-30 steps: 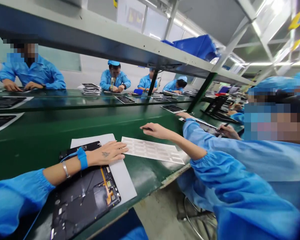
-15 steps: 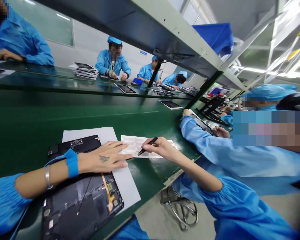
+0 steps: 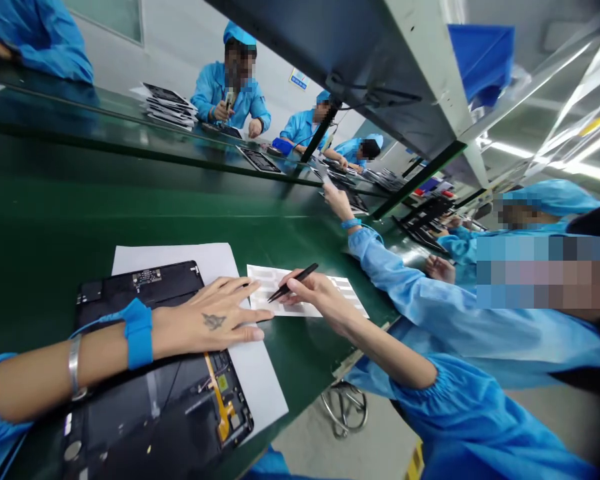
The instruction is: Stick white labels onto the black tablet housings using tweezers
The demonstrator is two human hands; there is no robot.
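My right hand (image 3: 313,297) grips black tweezers (image 3: 295,282), their tips over a white sticker sheet (image 3: 347,290) with rows of pale rectangular labels. My left hand (image 3: 225,317) is spread, its fingertips at the sheet's left edge and its palm above an opened black tablet (image 3: 180,413). An orange flex cable (image 3: 219,397) and small boards show inside the tablet. White paper (image 3: 265,390) lies beneath the tablet. Around my left wrist sits a blue wrist strap (image 3: 140,333) with a cord.
A co-worker's sleeve (image 3: 410,287) is close on my right, that person's raised hand (image 3: 339,200) holding something thin. Across the green bench (image 3: 190,220), others sit near a stack of dark panels and papers (image 3: 167,107). An overhead shelf (image 3: 405,73) slants above.
The view has shifted slightly. My right hand and the tweezers have moved a little left over the sheet. The neighbouring co-worker's arm has lifted toward the shelf post.
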